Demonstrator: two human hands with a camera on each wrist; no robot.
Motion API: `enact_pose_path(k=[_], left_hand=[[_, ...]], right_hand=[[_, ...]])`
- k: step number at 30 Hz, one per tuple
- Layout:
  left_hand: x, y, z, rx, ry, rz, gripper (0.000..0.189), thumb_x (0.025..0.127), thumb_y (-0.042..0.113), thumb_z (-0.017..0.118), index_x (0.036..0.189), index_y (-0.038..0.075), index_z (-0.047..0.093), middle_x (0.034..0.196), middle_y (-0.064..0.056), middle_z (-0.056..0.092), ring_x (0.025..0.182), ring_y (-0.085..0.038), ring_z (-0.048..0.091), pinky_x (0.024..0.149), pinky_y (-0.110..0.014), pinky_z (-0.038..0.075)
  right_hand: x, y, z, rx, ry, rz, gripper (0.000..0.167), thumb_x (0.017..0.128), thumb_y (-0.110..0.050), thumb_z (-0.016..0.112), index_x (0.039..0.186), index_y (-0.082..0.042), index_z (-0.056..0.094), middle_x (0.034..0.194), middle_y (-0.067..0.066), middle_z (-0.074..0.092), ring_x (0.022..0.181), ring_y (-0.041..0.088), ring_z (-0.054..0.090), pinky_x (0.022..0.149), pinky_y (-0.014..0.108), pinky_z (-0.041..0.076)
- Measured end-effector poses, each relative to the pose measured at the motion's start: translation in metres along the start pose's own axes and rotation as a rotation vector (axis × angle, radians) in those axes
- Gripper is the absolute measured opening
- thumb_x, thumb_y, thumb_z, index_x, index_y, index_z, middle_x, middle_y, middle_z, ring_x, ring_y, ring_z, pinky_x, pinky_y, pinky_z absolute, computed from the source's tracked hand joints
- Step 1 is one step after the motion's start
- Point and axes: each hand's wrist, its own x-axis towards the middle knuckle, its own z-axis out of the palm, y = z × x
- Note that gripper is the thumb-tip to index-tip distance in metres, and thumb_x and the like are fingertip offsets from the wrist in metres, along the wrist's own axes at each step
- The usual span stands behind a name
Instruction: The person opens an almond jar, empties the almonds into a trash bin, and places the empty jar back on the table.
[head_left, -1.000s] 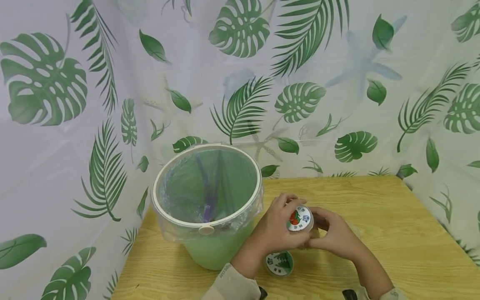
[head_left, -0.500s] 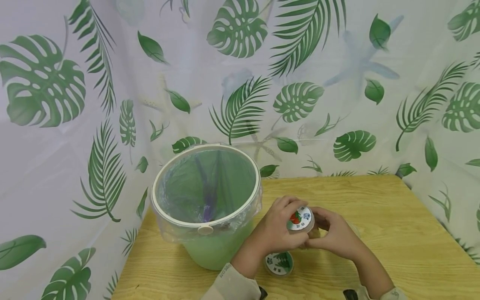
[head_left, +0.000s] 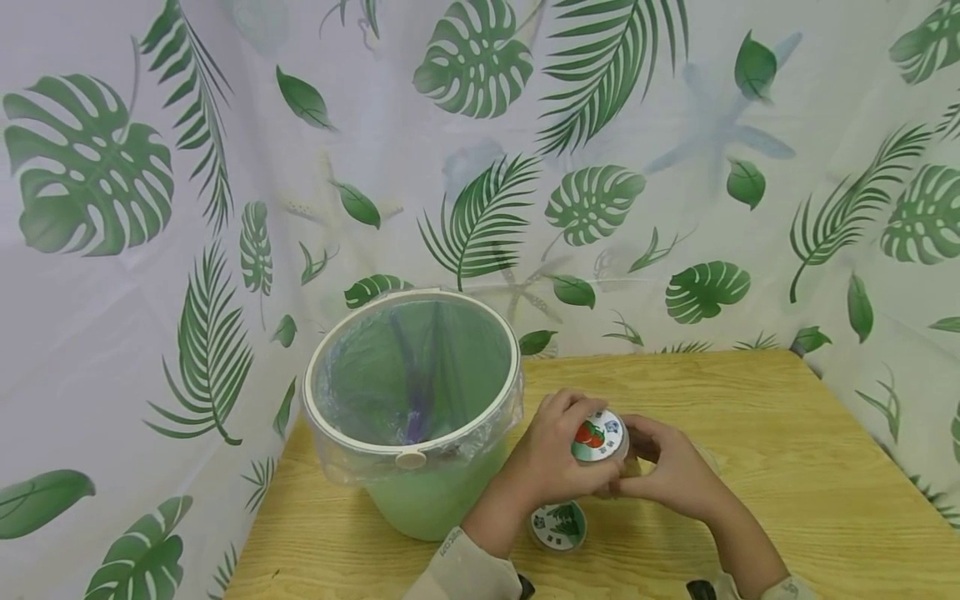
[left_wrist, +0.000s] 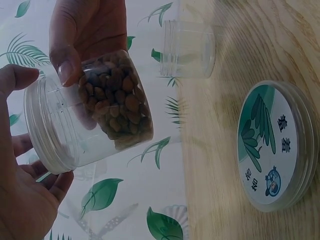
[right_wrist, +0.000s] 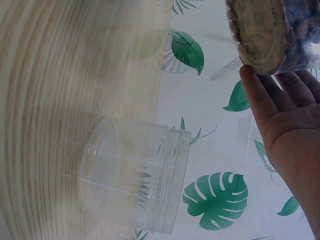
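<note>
Both hands hold a clear plastic jar (left_wrist: 117, 100) partly filled with brown nuts that look like almonds. My left hand (head_left: 551, 450) curls its fingers and thumb round the jar's round lid (head_left: 600, 437), which has a red tomato-like picture on white. On the other side, my right hand (head_left: 675, 471) grips the jar body; its thumb shows on the wall in the left wrist view. The jar is tilted above the table, lid toward the head camera. Below the hands lies a second lid (left_wrist: 267, 145) with a green plant print.
An open, lidless clear jar (right_wrist: 135, 175) stands on the table, mostly hidden behind my right hand in the head view. Left of the hands is a green bucket (head_left: 442, 492) lined with a clear bag. A leaf-patterned sheet (head_left: 630, 308) hangs behind the wooden table (head_left: 810, 467).
The lid's print has turned slightly counterclockwise under my left fingers. Both hands stay in nearly the same place, and the bucket and the second lid have not moved.
</note>
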Motion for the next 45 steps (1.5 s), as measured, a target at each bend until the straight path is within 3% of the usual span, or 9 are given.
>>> enact_pose_path(k=[16,24,31,36,45], left_hand=[[-0.0009,0.0011,0.0012,-0.017,0.033,-0.087,0.060,0.090,0.051,0.079,0.138,0.017,0.065,0.121,0.002,0.057,0.103,-0.005,0.050,0.076,-0.011,0.050],[-0.0014,-0.0020,0.0006,0.050,0.030,-0.047,0.065,0.088,0.052,0.080,0.141,0.019,0.063,0.126,0.002,0.059,0.107,-0.008,0.053,0.081,-0.014,0.050],[-0.0003,-0.0036,-0.0020,0.010,-0.043,0.022,0.071,0.085,0.037,0.079,0.150,0.024,0.055,0.144,0.002,0.055,0.121,-0.012,0.054,0.091,-0.018,0.052],[0.0013,-0.0041,-0.0011,0.001,-0.067,0.070,0.069,0.083,0.029,0.078,0.149,0.022,0.057,0.146,0.004,0.057,0.127,-0.013,0.054,0.099,-0.023,0.051],[0.0011,-0.0045,0.0000,0.020,-0.061,0.067,0.063,0.087,0.028,0.077,0.147,0.022,0.060,0.143,0.004,0.061,0.126,-0.012,0.056,0.098,-0.019,0.051]], right_hand=[[0.0003,-0.0009,0.0028,0.009,-0.004,0.016,0.067,0.082,-0.025,0.094,0.142,-0.016,0.064,0.130,0.001,0.074,0.118,0.008,0.069,0.097,0.027,0.057],[0.0006,0.0007,0.0038,0.007,-0.005,0.007,0.067,0.082,-0.025,0.094,0.141,-0.017,0.064,0.129,0.000,0.074,0.118,0.006,0.069,0.097,0.026,0.056],[0.0001,0.0020,0.0031,0.002,-0.006,-0.020,0.068,0.083,-0.021,0.093,0.143,-0.015,0.063,0.130,0.001,0.075,0.118,0.003,0.068,0.098,0.024,0.056],[0.0001,0.0045,0.0032,0.009,-0.008,-0.023,0.068,0.083,-0.021,0.093,0.143,-0.015,0.063,0.131,0.002,0.074,0.117,0.003,0.069,0.098,0.025,0.057],[0.0007,0.0060,0.0041,-0.011,-0.004,-0.013,0.069,0.083,-0.025,0.093,0.145,-0.017,0.062,0.136,0.002,0.071,0.121,0.007,0.069,0.098,0.025,0.056]])
